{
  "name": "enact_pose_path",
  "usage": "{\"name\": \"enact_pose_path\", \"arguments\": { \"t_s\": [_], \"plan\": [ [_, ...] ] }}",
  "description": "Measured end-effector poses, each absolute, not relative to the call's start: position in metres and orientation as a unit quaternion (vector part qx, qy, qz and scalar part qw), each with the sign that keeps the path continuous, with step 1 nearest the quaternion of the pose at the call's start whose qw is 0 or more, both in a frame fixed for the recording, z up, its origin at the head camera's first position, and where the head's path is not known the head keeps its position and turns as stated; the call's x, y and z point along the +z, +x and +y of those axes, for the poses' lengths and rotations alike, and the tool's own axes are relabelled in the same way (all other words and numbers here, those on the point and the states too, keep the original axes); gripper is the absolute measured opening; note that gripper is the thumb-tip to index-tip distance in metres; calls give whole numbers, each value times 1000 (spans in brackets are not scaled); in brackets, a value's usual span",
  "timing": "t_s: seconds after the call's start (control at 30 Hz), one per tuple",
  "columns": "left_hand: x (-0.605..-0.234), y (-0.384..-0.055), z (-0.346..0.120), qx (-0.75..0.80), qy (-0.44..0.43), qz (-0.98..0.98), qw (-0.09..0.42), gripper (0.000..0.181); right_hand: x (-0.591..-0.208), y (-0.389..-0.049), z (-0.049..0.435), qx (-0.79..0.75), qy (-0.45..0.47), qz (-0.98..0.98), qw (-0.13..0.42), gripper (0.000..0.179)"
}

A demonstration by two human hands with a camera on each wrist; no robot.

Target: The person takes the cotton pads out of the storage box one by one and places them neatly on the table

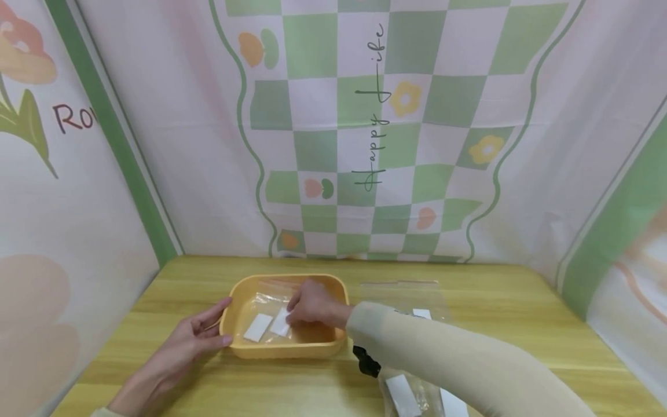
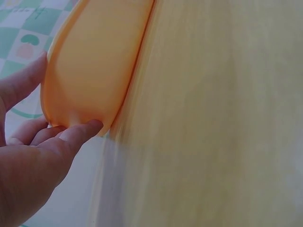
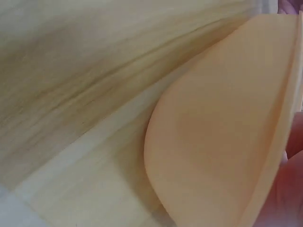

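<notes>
An orange-yellow plastic basin [image 1: 286,350] stands on the wooden table. My left hand [image 1: 190,341] holds its left end, thumb and fingers spread around the outside; the left wrist view shows the same grip on the basin [image 2: 90,61]. Inside the basin lies a clear zip bag [image 1: 268,298] with two white rectangles [image 1: 257,328] on or in it. My right hand [image 1: 315,304] reaches into the basin, fingers bent and pinching the bag beside one white rectangle. The right wrist view mostly shows the basin's outer wall [image 3: 213,127]; the fingertips are hidden there.
Right of the basin lies another clear zip bag [image 1: 401,292], partly under the right sleeve. Nearer the front, more clear plastic with white rectangles [image 1: 403,396] lies on the table [image 1: 292,388]. A black object [image 1: 367,362] shows below the right sleeve. A printed curtain [image 1: 359,145] hangs behind.
</notes>
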State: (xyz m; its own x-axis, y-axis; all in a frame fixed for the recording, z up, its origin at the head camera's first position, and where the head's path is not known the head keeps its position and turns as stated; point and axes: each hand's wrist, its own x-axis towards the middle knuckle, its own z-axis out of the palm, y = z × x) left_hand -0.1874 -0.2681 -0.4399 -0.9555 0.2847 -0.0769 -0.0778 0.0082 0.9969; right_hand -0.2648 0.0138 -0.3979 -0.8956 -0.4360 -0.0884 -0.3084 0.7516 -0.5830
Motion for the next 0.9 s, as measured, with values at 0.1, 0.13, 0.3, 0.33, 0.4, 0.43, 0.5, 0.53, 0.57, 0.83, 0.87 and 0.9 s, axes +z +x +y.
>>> {"name": "enact_pose_path", "arguments": {
  "t_s": [0.1,0.13,0.3,0.33,0.4,0.43,0.5,0.53,0.57,0.83,0.87,0.9],
  "plan": [
    [-440,-187,-268,702,74,696,131,91,-400,-264,13,-242,-226,938,99,42],
    [-440,-187,-268,702,75,696,131,91,-401,-264,13,-223,-233,942,97,48],
    [-439,-187,-268,699,75,700,128,90,-399,-262,10,-212,-201,951,103,29],
    [-440,-187,-268,698,73,701,127,90,-398,-261,9,-219,-196,950,101,27],
    [-440,-187,-269,697,71,702,126,90,-396,-260,9,-231,-191,949,94,23],
    [-440,-187,-269,696,69,703,126,90,-395,-260,9,-237,-195,947,93,17],
    [-440,-187,-269,696,67,704,126,90,-395,-260,10,-253,-203,942,84,2],
    [-440,-187,-269,696,66,703,127,90,-395,-260,11,-262,-206,940,78,4],
    [-440,-187,-269,697,66,703,127,90,-395,-261,11,-271,-208,937,73,7],
    [-439,-187,-268,703,71,695,131,92,-395,-264,11,-414,-206,881,104,25],
    [-439,-186,-268,703,73,695,131,92,-395,-263,9,-433,-209,870,114,31],
    [-440,-186,-268,703,75,695,131,92,-395,-263,8,-455,-211,856,125,36]
  ]
}}
